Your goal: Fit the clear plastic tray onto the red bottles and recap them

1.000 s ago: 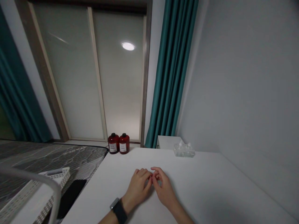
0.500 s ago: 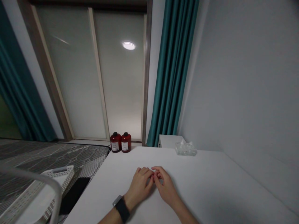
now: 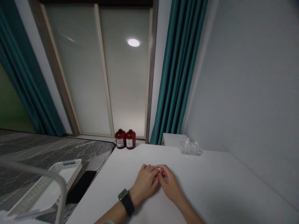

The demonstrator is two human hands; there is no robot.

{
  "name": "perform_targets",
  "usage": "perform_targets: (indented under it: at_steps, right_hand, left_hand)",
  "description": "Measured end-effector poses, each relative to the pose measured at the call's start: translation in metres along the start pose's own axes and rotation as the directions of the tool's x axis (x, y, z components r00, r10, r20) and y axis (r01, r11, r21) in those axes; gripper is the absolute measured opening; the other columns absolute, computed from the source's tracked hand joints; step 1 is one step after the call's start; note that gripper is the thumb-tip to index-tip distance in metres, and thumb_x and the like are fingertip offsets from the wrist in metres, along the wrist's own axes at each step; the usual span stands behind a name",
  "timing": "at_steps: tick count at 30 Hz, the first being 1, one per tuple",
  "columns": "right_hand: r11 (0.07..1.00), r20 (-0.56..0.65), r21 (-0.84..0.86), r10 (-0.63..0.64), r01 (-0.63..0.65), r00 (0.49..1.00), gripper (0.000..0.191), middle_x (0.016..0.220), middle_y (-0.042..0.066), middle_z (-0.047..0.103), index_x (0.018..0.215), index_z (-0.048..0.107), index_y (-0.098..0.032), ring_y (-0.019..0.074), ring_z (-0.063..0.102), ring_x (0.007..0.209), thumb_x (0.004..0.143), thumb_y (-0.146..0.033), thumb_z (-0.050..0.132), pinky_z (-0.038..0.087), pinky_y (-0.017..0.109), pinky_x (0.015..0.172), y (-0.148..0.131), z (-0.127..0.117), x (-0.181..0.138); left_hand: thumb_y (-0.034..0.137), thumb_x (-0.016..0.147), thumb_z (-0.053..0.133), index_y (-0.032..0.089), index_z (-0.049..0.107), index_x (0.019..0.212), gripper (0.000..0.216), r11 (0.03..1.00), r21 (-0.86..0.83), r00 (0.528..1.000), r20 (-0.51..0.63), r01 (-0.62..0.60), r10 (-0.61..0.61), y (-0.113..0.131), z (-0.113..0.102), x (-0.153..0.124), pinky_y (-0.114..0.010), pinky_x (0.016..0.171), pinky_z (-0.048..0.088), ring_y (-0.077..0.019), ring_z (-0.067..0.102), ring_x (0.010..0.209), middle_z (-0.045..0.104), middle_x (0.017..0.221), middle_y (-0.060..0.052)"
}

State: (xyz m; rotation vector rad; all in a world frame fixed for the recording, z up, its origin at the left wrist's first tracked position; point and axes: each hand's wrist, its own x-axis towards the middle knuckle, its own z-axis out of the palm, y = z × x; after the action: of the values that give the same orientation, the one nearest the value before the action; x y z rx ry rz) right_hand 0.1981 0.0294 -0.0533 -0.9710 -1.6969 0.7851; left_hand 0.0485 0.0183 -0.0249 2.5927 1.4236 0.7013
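Both my hands rest on a white table (image 3: 210, 183), fingertips touching each other near its middle. My left hand (image 3: 145, 183) has its fingers curled down and wears a dark watch (image 3: 126, 202) on the wrist. My right hand (image 3: 169, 183) also has curled fingers, pressed against those of the left. Whether anything lies between the fingertips is hidden.
A clear plastic tissue holder (image 3: 191, 147) stands at the table's far edge. Two dark red bottles (image 3: 125, 139) stand by the frosted window. A white perforated basket (image 3: 54, 180) and a black phone (image 3: 81, 190) lie on the grey mattress at left. Teal curtains (image 3: 179, 71) hang behind.
The view has shifted a little, so everything sits slightly further right in frame. My hands have kept their pose on the table.
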Motion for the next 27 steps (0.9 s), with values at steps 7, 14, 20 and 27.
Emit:
perform_targets:
  at_steps: [7,14,20,27]
  right_hand:
    - [1.000,0.060,-0.017,0.012,-0.011,0.998,0.025,0.084,0.003,0.066,0.109,0.066,-0.021,0.0181,0.062,0.073,0.089,-0.020,0.051,0.053,0.029,0.070,0.002,0.007,-0.004]
    - [0.998,0.075,-0.057,-0.004,0.009,0.997,0.028,0.089,0.003,0.064,0.113,0.063,-0.023,0.0178,0.062,0.079,0.090,-0.018,0.049,0.052,0.030,0.077,0.003,0.020,-0.010]
    - [0.978,0.147,-0.182,-0.078,0.104,0.986,0.030,0.098,0.005,0.064,0.107,0.065,-0.025,0.0227,0.060,0.097,0.086,-0.010,0.049,0.048,0.038,0.090,-0.007,0.042,0.006]
    - [0.806,0.232,-0.480,-0.265,0.347,0.936,0.033,0.117,0.009,0.063,0.117,0.062,-0.024,0.0270,0.053,0.112,0.087,-0.013,0.053,0.044,0.042,0.095,-0.027,0.095,0.089]
  left_hand:
    - [0.018,0.091,0.052,0.021,0.063,0.090,0.012,0.983,0.141,0.991,0.090,-0.115,0.103,-0.016,-0.016,-0.004,-0.038,0.083,0.040,-0.0230,0.061,0.088,0.068,0.089,-0.005]
    - [0.013,0.091,0.047,0.021,0.066,0.089,0.020,0.997,0.014,0.993,-0.082,0.080,-0.079,-0.060,-0.024,-0.022,-0.034,0.077,0.040,-0.0194,0.064,0.082,0.071,0.083,-0.003]
    - [0.017,0.091,0.049,0.020,0.066,0.092,0.017,0.935,0.053,0.889,-0.330,0.352,-0.316,-0.102,-0.043,-0.023,-0.041,0.085,0.039,-0.0250,0.062,0.090,0.072,0.088,-0.005]
    - [0.019,0.090,0.050,0.018,0.056,0.117,0.028,0.829,0.025,0.730,-0.489,0.558,-0.477,-0.130,-0.034,-0.026,-0.043,0.090,0.039,-0.0279,0.058,0.105,0.067,0.108,-0.009]
